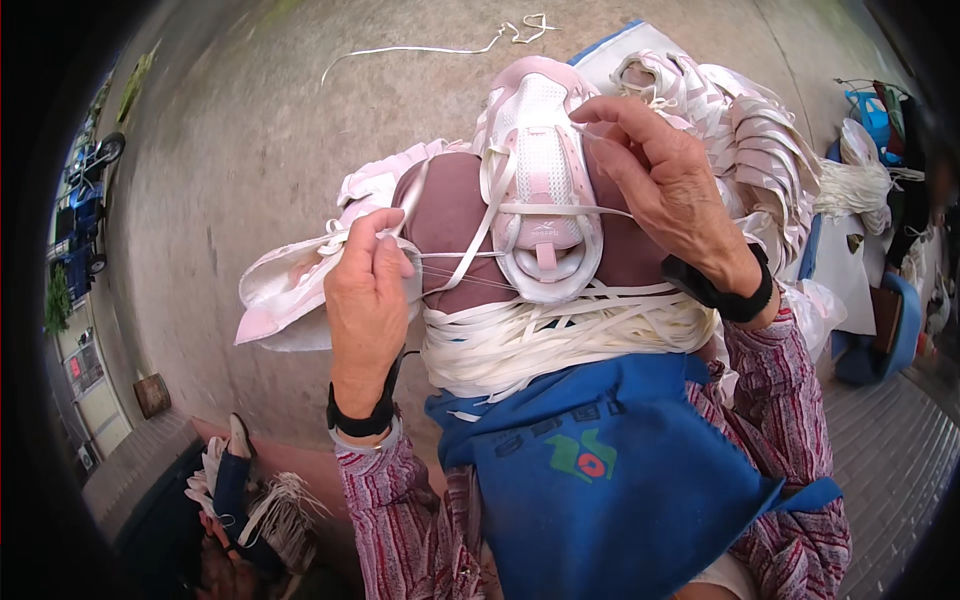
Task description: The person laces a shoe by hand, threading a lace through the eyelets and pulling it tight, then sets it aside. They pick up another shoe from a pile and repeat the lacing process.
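A pink-and-white shoe is resting near the centre, slightly toward twelve o'clock, across maroon-clad knees; its toe is pointing to twelve and its heel opening to six. A white lace is running loosely through its eyelets, with a length crossing the tongue.

At nine o'clock from the heel, the left hand is curling its fingers nearly closed and is pinching a strand of that lace, which is stretching from the shoe. At two o'clock, the right hand is bringing thumb and index finger close together beside the upper eyelets; whether they are gripping a lace end, I cannot tell. Both wrists are wearing black bands.

Another pink-and-white shoe is lying at nine o'clock beyond the left hand, while a stack of similar shoes is sitting at two. Toward six, a thick bundle of white laces is spreading across the lap above a blue cloth. A single loose lace is lying on the floor near twelve. A blue chair is standing at three.
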{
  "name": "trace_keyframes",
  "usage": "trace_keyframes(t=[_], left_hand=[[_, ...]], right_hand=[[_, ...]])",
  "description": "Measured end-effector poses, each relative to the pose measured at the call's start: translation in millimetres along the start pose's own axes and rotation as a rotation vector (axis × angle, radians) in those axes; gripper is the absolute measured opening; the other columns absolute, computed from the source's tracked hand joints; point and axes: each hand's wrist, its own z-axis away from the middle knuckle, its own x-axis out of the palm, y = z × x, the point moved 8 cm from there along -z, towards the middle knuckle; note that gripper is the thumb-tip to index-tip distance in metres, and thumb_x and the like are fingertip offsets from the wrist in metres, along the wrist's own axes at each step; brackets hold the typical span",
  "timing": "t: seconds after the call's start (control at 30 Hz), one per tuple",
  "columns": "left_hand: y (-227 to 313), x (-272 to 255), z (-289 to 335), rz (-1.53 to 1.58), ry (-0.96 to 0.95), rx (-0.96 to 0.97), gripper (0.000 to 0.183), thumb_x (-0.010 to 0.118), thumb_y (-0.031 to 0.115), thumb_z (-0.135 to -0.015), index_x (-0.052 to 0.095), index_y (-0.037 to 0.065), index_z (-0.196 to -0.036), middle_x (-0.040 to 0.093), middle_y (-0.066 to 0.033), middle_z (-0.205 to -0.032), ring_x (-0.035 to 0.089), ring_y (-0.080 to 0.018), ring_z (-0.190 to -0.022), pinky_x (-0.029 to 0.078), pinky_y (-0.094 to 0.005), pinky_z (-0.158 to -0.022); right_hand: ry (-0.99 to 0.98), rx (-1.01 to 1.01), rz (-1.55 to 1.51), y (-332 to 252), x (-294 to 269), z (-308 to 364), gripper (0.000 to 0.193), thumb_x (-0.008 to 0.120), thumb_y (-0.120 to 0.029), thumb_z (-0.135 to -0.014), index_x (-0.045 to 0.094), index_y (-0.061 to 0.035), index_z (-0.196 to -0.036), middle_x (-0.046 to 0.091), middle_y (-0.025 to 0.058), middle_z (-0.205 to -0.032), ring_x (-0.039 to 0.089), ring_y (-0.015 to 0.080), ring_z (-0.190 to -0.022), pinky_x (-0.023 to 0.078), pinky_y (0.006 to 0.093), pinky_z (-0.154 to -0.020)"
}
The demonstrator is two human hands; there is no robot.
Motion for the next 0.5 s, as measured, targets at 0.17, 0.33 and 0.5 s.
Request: trace_keyframes(t=[0.17, 0.33, 0.5], left_hand=[[12.3, 4.2, -7.9, 0.208, -0.03, 0.027, 0.02, 0.054, 0.011, -0.093, 0.06, 0.001, -0.108, 0.063, -0.0109, -0.082, 0.06, -0.017, -0.077, 0.047, -0.0309, -0.071], [49.9, 55.1, -18.1, -0.064, -0.084, 0.304, 0.022, 0.063, 0.012, -0.085, 0.059, -0.001, -0.102, 0.063, -0.017, -0.092, 0.063, -0.0287, -0.085, 0.048, -0.0364, -0.075], [32.5, 70.4, -25.1, 0.012, -0.143, 0.19, 0.026, 0.067, 0.014, -0.083, 0.057, -0.003, -0.099, 0.061, -0.0185, -0.09, 0.061, -0.0355, -0.084, 0.048, -0.0401, -0.074]], right_hand=[[-0.18, -0.16, 0.369, -9.5, 23.4, 2.3, 0.024, 0.064, -0.016, -0.084, 0.062, 0.0009, -0.101, 0.06, 0.0179, -0.082, 0.062, 0.0331, -0.07, 0.051, 0.0404, -0.067], [-0.282, -0.051, 0.527, 8.6, 44.5, 21.8, 0.044, 0.074, -0.024, -0.077, 0.052, -0.0045, -0.11, 0.052, 0.0133, -0.093, 0.06, 0.0344, -0.076, 0.049, 0.0419, -0.059], [-0.266, 0.046, 0.543, 13.9, 45.7, 28.8, 0.047, 0.072, -0.021, -0.079, 0.047, -0.0038, -0.116, 0.05, 0.0156, -0.093, 0.059, 0.0355, -0.075, 0.05, 0.0424, -0.061]])
